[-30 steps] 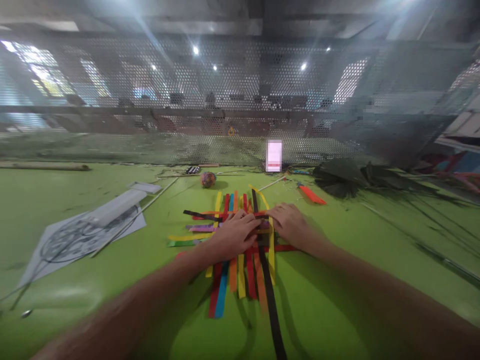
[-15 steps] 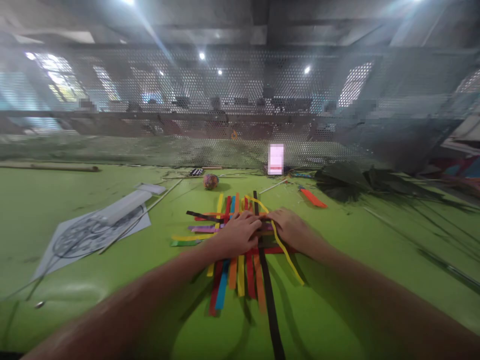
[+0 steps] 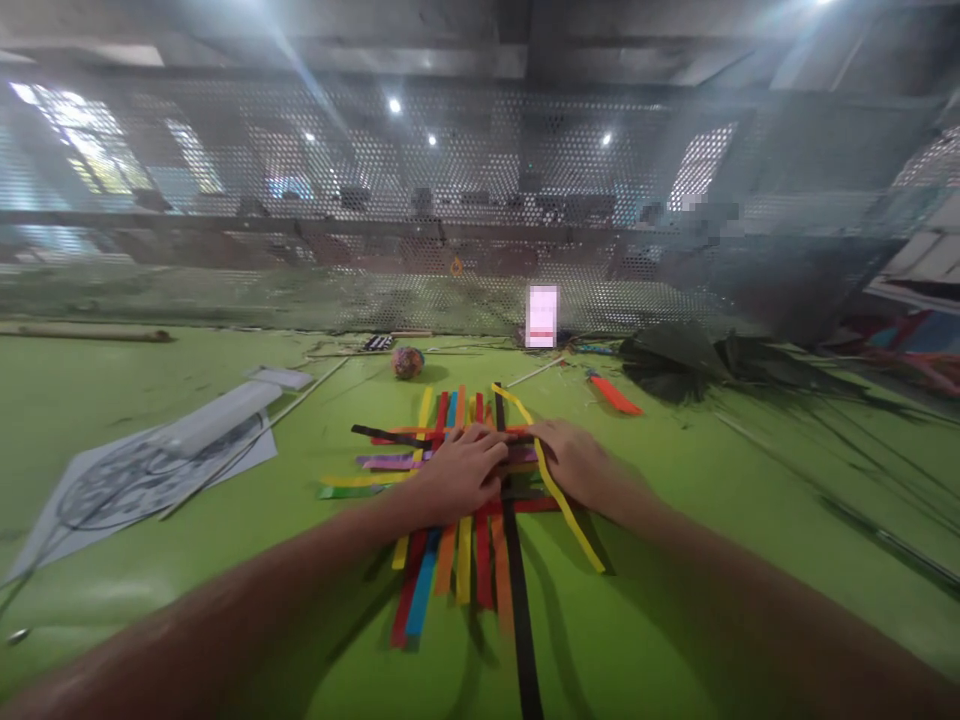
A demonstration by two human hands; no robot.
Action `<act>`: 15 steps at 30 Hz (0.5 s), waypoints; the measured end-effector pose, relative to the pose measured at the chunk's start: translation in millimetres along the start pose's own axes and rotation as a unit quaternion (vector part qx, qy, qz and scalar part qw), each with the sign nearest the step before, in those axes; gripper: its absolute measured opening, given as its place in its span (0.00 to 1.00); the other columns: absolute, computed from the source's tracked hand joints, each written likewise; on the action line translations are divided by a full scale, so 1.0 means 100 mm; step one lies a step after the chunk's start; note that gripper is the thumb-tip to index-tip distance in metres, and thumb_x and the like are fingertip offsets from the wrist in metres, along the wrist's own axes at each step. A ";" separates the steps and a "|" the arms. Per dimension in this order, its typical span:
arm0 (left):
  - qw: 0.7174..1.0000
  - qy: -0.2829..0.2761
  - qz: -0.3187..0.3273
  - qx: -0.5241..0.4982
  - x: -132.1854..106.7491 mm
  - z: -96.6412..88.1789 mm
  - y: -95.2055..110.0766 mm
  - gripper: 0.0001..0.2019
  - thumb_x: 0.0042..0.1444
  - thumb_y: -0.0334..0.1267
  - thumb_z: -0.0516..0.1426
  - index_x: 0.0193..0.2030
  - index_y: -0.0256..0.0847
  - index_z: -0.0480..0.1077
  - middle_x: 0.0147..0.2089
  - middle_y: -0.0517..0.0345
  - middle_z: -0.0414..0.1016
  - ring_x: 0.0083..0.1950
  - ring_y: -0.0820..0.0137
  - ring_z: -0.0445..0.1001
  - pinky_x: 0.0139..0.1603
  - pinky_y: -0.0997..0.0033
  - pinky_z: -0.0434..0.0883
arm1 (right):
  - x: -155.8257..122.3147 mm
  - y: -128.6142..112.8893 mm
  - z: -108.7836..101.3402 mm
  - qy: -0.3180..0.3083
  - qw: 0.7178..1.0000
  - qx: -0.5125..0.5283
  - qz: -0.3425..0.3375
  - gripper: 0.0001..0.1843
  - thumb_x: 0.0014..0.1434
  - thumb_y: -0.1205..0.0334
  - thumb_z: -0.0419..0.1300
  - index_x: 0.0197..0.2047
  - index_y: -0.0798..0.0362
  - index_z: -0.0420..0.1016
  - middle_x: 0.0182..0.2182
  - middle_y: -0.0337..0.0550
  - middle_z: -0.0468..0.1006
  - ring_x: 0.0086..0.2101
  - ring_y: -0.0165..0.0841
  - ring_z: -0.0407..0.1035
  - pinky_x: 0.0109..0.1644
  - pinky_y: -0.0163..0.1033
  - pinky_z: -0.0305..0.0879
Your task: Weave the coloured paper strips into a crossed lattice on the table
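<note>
A loose weave of coloured paper strips (image 3: 450, 560) lies on the green table (image 3: 712, 520), with a long black strip (image 3: 520, 620) running toward me. My left hand (image 3: 459, 472) rests flat on the middle of the weave, fingers pointing right. My right hand (image 3: 576, 462) sits beside it at the weave's right edge, fingers closed on a yellow strip (image 3: 577, 535). That strip slants away from the weave, from the far end down to the right. The fingertips of both hands nearly touch.
A printed paper sheet (image 3: 135, 475) and a thin stick (image 3: 247, 445) lie to the left. Behind the weave are a small multicoloured ball (image 3: 407, 362), an orange strip (image 3: 615, 395) and a dark leafy pile (image 3: 675, 360). A perforated metal screen (image 3: 480, 200) closes off the far edge.
The yellow strip at the right, straight among the others a second ago, has been pulled out and now slants down to the right. Both hands have stayed on the weave.
</note>
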State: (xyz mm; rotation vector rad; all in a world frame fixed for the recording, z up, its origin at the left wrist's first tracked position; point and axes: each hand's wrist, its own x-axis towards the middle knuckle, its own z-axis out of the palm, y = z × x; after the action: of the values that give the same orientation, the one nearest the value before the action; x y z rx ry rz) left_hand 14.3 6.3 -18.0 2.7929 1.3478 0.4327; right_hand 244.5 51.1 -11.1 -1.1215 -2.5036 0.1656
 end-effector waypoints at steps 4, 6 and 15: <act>1.000 -0.018 -0.006 0.004 0.01 -0.04 0.02 0.09 0.66 0.33 0.54 0.52 0.42 0.71 0.64 0.46 0.74 0.65 0.52 0.68 0.66 0.45 0.67 | -0.01 0.01 0.00 0.008 1.000 0.016 0.001 0.22 0.66 0.77 0.53 0.56 0.52 0.80 0.51 0.53 0.84 0.48 0.40 0.78 0.56 0.44 0.71; 1.000 -0.018 -0.004 -0.002 0.02 -0.05 0.03 0.09 0.66 0.32 0.55 0.50 0.43 0.71 0.65 0.47 0.74 0.66 0.52 0.67 0.66 0.45 0.67 | -0.01 0.02 0.01 0.011 1.000 0.009 0.004 0.22 0.66 0.77 0.54 0.56 0.51 0.80 0.49 0.52 0.85 0.47 0.40 0.78 0.55 0.45 0.72; 1.000 -0.027 -0.006 -0.015 0.02 -0.04 0.03 0.07 0.67 0.32 0.54 0.50 0.41 0.70 0.68 0.46 0.72 0.67 0.51 0.65 0.68 0.44 0.66 | -0.04 -0.02 -0.02 0.007 1.000 0.012 0.007 0.21 0.66 0.76 0.53 0.55 0.53 0.80 0.49 0.54 0.84 0.48 0.42 0.78 0.57 0.48 0.72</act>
State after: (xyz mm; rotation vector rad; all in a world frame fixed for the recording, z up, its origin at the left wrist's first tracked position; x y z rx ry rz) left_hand 16.7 5.8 -13.1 2.7511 1.3344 0.3715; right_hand 245.9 46.7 -9.5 -1.1267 -2.4755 0.1890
